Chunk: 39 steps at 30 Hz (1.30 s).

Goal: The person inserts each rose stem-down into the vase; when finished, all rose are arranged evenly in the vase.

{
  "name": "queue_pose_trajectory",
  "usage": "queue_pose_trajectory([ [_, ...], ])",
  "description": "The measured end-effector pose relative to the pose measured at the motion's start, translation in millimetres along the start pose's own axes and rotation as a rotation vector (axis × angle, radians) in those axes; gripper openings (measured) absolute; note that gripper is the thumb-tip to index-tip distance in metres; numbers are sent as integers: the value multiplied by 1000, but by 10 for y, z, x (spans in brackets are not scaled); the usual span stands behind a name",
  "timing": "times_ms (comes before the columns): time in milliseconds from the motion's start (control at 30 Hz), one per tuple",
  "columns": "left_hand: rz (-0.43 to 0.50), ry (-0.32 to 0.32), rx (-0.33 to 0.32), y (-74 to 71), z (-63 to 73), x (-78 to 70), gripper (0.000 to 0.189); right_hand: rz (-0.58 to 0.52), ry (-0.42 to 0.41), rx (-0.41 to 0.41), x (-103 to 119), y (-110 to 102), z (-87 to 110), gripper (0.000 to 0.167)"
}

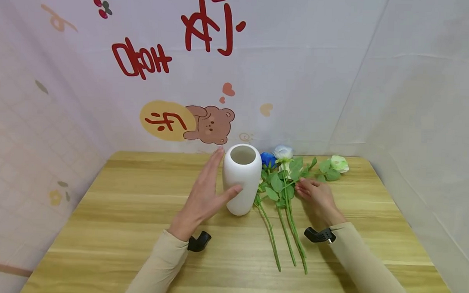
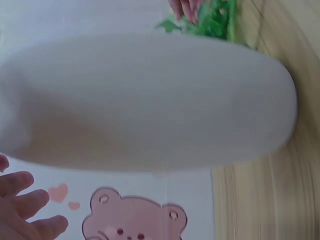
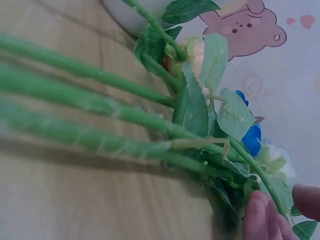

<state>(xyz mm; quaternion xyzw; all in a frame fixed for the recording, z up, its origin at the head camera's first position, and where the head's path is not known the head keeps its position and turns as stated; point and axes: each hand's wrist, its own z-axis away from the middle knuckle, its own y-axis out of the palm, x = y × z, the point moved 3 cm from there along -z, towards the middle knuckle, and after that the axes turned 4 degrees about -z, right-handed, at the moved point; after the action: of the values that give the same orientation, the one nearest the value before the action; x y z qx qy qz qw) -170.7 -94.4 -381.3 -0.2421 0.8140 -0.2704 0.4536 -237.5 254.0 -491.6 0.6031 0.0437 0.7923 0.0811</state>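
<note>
A tall white vase stands upright on the wooden table. My left hand is at its left side, fingers extended and thumb reaching across the front. In the left wrist view the vase fills the middle, with fingertips near its mouth end. Right of the vase lie several artificial roses: a blue rose, a pale blue-white rose and a greenish-white rose among them. My right hand is at their leaves. In the right wrist view, a thin green stem runs between its parted thumb and fingers.
Long green stems point toward the table's front edge. A white printed cloth with red characters and a cartoon bear hangs behind the table. Pale cloth walls rise on both sides. Each wrist wears a black camera.
</note>
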Motion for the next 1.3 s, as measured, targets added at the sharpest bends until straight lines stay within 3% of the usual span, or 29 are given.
queue_pose_trajectory([
  [233,160,-73,-80,107,-71,-60,91,-172,86,-31,-51,44,-59,46],
  [467,272,-54,-119,166,-107,-106,83,-264,96,-32,-30,-16,-55,55],
  [567,284,-56,-121,162,-111,-114,83,-308,113,-50,8,-21,-43,45],
  [700,294,-63,-117,141,-114,-118,83,-418,109,-60,119,-23,14,18],
  [933,302,-69,-135,92,-111,-90,85,-515,-29,-10,528,-39,218,7],
  [1300,314,-43,-127,111,-90,-96,84,-603,-286,46,1176,104,649,30],
])
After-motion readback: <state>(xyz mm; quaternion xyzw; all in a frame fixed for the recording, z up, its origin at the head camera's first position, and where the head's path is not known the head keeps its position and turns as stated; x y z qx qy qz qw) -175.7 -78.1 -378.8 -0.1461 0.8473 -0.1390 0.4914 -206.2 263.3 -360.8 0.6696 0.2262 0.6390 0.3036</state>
